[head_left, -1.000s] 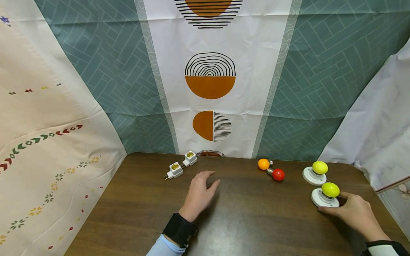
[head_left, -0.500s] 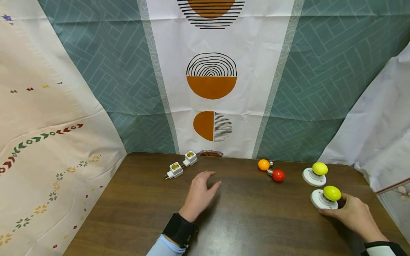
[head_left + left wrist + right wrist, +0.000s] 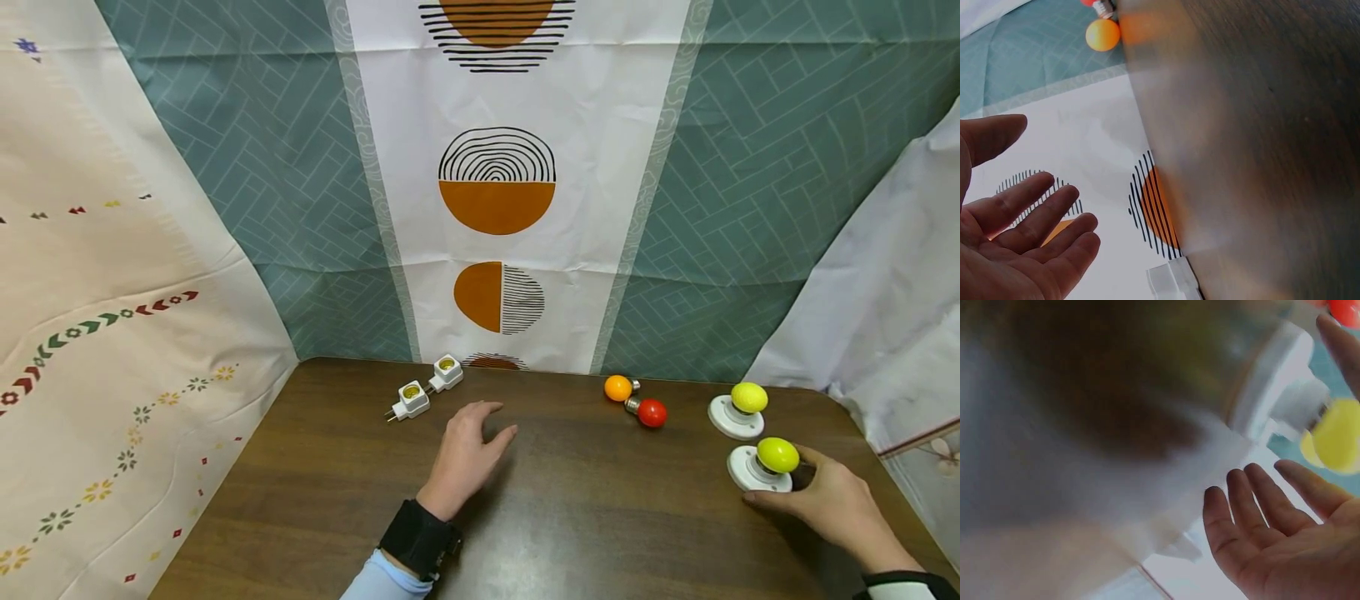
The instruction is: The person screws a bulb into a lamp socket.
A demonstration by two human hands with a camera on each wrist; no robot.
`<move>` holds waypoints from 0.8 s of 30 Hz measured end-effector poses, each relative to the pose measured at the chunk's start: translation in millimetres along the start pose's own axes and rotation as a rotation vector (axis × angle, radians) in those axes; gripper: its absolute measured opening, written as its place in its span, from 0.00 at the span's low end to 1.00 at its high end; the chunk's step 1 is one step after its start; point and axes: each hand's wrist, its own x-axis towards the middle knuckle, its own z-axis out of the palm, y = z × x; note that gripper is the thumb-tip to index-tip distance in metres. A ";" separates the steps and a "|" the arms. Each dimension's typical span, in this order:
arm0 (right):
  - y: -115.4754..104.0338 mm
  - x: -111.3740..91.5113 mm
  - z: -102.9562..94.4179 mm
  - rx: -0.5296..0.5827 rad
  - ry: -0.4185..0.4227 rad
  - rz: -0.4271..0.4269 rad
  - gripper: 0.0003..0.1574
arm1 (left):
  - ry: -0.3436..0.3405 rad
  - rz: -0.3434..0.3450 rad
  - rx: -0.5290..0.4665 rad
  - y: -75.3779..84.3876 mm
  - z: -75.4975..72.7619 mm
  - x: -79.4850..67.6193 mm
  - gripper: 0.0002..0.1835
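Note:
In the head view, my right hand (image 3: 828, 504) stands round the near side of a white round lamp holder (image 3: 750, 475) carrying a yellow-green bulb (image 3: 777, 455). The right wrist view shows its fingers (image 3: 1260, 515) extended and apart from the holder's white base (image 3: 1272, 378); the thumb lies on the other side. Just behind stands a second white lamp holder (image 3: 731, 419) with a yellow bulb (image 3: 749, 397). My left hand (image 3: 465, 458) hovers over the middle of the table, fingers loosely bent, holding nothing; the left wrist view shows its bare palm.
An orange bulb (image 3: 618, 387) and a red bulb (image 3: 652, 413) lie near the table's back edge. Two white plug-in sockets (image 3: 410, 400) lie at the back left. Patterned cloth (image 3: 495, 100) hangs behind the brown wooden table (image 3: 315, 500).
The near bulb has shifted slightly toward the right and front, leaning a little more on its holder. My right hand has moved slightly. The left hand stays nearly still.

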 end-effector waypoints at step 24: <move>-150.1 -3.9 -28.5 0.230 0.138 -0.286 0.41 | -0.004 -0.016 -0.035 6.1 -3.6 -2.4 0.22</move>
